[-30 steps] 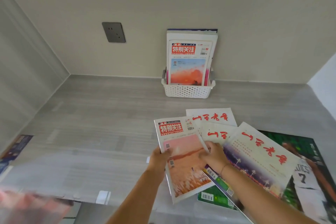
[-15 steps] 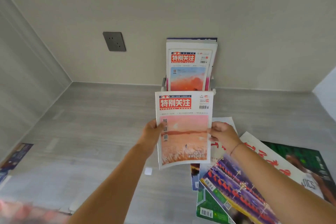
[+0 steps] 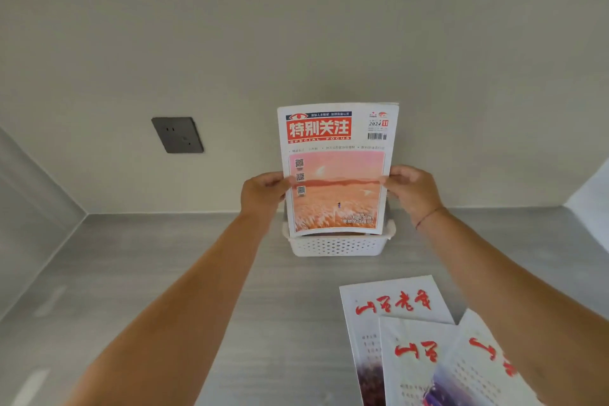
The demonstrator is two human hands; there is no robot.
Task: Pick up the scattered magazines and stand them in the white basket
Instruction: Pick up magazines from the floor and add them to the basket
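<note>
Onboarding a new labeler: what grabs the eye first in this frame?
The pink-covered magazine with the red title block, held upright at centre by the left hand and right hand, its bottom edge right over the white basket at the back wall. Next, three white magazines with red brush lettering fanned on the grey counter, lower right.

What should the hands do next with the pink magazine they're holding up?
Probably lower it straight down into the white basket. Both the left hand and right hand pinch the pink magazine upright by its side edges, and its bottom edge sits right at the basket's rim, so a short drop should stand it inside.
</note>
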